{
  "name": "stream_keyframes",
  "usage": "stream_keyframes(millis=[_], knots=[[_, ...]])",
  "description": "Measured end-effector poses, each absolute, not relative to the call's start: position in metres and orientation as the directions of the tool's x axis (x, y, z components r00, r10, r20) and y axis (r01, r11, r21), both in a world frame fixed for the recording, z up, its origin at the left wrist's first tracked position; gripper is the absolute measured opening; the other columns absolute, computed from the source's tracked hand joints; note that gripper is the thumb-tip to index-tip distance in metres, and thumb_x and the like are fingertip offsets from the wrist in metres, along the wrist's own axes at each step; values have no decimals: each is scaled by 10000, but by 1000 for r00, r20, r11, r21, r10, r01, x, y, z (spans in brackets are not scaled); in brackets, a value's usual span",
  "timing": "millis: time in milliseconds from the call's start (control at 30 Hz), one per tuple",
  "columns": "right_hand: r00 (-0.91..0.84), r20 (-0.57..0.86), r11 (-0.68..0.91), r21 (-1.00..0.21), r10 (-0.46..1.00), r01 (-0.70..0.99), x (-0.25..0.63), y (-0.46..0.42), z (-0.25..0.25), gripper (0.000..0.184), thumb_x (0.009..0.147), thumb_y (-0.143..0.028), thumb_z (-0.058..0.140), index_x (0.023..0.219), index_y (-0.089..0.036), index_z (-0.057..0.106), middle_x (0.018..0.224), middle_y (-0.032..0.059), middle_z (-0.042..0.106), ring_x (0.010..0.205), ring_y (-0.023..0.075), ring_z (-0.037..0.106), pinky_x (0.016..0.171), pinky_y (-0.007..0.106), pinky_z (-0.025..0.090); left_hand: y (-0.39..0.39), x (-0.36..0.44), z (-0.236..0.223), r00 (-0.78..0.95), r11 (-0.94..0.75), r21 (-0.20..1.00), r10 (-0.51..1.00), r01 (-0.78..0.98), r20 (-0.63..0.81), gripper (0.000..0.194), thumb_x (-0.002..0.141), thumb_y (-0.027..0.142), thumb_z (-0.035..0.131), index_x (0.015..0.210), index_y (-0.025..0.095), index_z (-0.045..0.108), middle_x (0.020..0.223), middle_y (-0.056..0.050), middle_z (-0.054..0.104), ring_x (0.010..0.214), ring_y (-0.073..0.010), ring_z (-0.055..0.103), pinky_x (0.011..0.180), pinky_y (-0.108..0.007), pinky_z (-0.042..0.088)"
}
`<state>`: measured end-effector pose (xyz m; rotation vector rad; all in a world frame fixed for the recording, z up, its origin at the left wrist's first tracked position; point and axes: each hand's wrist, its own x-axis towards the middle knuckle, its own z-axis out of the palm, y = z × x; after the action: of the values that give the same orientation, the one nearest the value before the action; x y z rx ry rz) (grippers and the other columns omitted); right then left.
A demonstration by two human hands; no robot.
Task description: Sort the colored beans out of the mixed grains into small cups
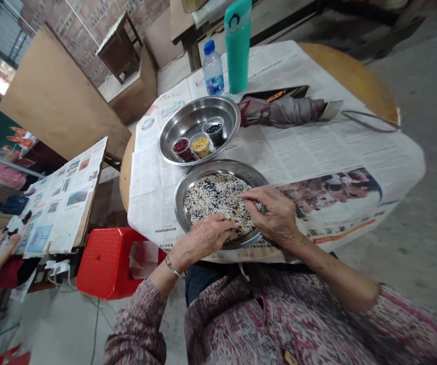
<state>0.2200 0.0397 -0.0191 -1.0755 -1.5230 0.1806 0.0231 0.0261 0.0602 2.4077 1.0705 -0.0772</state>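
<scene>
A shallow steel plate sits at the near side of the newspaper-covered table, heaped with mixed white, black, yellow and dark red grains. My left hand lies flat-fingered on the grains at the plate's near edge. My right hand reaches in from the right, its fingertips pinched together at the grains. Whether it holds any is hidden. Behind the plate, a wider steel bowl holds several small clear cups of red beans, yellow grains and black beans.
Beyond the bowl stand a water bottle and a teal flask, beside a folded grey umbrella. A red plastic stool is at my left. Farther left, a co-worker's hands rest by a newspaper-covered board.
</scene>
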Motion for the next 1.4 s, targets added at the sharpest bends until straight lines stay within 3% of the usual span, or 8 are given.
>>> stream_keyframes(millis=[233,367,567,733,900,1033,1233,1400], knots=[[131,716,564,-637,686,525,219,40,-18,174,895,-144,614,922,-272,729,870,31,772,818,219,725,783,388,593,62,19,47,442,-400,309,893,863,-79,263,1033,211,551,1269,239,662,1256,-69,626,1142,-202,648,1040,-346,556],[135,705,558,-650,696,516,219,40,-17,181,899,-151,609,922,-286,728,865,28,769,820,222,724,787,395,591,74,26,50,353,-345,211,936,915,-2,419,978,383,681,1359,230,594,1398,-126,567,1274,-307,562,1078,-469,520],[153,679,528,-675,718,516,219,39,-20,168,891,-168,610,924,-278,733,887,34,772,847,226,725,810,402,593,75,58,46,627,-601,231,777,765,-58,617,869,463,798,1406,272,561,1532,-114,495,1423,-355,441,1198,-586,392],[160,689,539,-672,707,509,219,40,-21,172,887,-145,611,937,-260,729,879,37,765,845,221,712,804,387,588,68,61,43,732,-686,271,668,675,-134,185,931,227,683,1113,240,714,1219,-79,651,1222,-290,564,1099,-499,497],[162,715,563,-651,680,508,218,40,-20,199,883,-116,603,944,-260,725,869,29,761,832,208,713,800,371,582,62,28,51,665,-632,240,742,737,-87,230,980,101,534,1003,235,719,1113,-57,667,1103,-232,599,1047,-422,519],[163,699,552,-667,696,500,218,40,-19,203,879,-119,600,943,-264,725,886,27,770,840,209,716,804,378,579,50,5,63,510,-497,257,860,829,16,119,995,172,587,963,219,691,1098,-68,647,1082,-207,619,1017,-365,535],[147,711,557,-647,688,521,219,39,-20,193,893,-119,598,945,-258,722,895,34,767,850,208,716,801,368,575,28,9,77,576,-476,330,729,815,-371,133,971,335,690,880,243,719,939,4,718,927,-176,686,802,-276,537],[134,722,564,-630,679,534,220,40,-21,188,888,-113,608,941,-250,726,875,32,760,829,203,715,799,361,580,37,31,69,666,-567,355,671,744,-325,181,1035,367,592,1070,258,733,1080,-13,714,1028,-180,692,891,-292,553]])
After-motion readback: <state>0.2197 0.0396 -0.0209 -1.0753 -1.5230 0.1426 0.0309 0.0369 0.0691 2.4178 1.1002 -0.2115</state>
